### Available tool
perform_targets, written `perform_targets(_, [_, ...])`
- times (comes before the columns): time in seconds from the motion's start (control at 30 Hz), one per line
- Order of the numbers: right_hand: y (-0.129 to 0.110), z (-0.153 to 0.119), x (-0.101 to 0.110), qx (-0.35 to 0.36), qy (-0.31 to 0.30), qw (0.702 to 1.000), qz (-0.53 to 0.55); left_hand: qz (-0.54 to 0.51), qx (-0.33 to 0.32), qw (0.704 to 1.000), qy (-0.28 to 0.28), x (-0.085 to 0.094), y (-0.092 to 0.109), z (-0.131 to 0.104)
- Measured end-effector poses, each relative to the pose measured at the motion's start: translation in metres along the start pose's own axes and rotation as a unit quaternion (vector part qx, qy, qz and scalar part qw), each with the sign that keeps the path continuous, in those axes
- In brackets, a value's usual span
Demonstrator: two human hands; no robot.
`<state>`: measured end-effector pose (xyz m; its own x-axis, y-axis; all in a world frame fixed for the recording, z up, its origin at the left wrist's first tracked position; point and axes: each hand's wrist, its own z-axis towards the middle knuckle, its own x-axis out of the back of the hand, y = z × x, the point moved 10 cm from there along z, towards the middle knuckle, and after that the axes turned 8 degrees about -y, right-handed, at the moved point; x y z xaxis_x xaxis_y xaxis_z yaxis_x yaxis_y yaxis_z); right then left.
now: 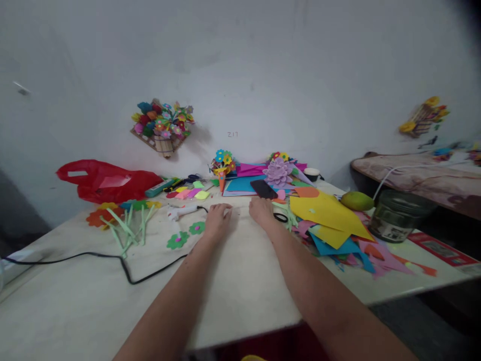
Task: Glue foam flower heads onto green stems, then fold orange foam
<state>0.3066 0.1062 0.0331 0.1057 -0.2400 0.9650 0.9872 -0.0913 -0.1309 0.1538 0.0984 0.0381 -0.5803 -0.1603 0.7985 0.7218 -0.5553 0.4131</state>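
Note:
Both arms reach forward over the pale table (240,281). My left hand (218,219) rests on the tabletop, fingers a little apart with nothing in them, just right of a white glue gun (182,211) and two green foam flowers (177,239) with pink centres. My right hand (261,210) lies in front of a dark phone (263,189), its fingers bent down and partly hidden; whether they hold anything does not show. A black ring of tape (280,217) is beside the right wrist.
At the left lie a red plastic bag (108,180), pale green strips (126,228) and a black cord (158,273). To the right are yellow foam sheets (326,213), a green mango (356,201) and a dark-lidded jar (394,218). A purple flower (278,172) stands behind.

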Motion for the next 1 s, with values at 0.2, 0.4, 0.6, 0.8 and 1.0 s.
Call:
perform_targets(0.2, [-0.016, 0.003, -0.005, 0.035, -0.003, 0.999, -0.009, 0.08, 0.013, 0.994, -0.069, -0.012, 0.005, 0.017])
perform_targets(0.4, [-0.016, 0.012, -0.002, 0.039, -0.009, 0.999, 0.021, 0.137, 0.02, 0.985, -0.105, -0.024, 0.017, 0.026])
perform_targets(0.6, [0.011, 0.025, 0.013, -0.019, 0.035, 0.999, 0.022, 0.135, 0.014, 0.986, -0.099, -0.037, 0.023, 0.034])
perform_targets(0.8, [0.04, 0.035, 0.018, -0.079, 0.027, 0.996, 0.017, 0.145, 0.022, 0.986, -0.083, -0.053, 0.027, 0.043])
perform_targets(1.0, [0.092, 0.04, 0.04, -0.149, 0.038, 0.988, -0.009, 0.167, -0.011, 0.983, -0.076, -0.06, 0.042, 0.04])
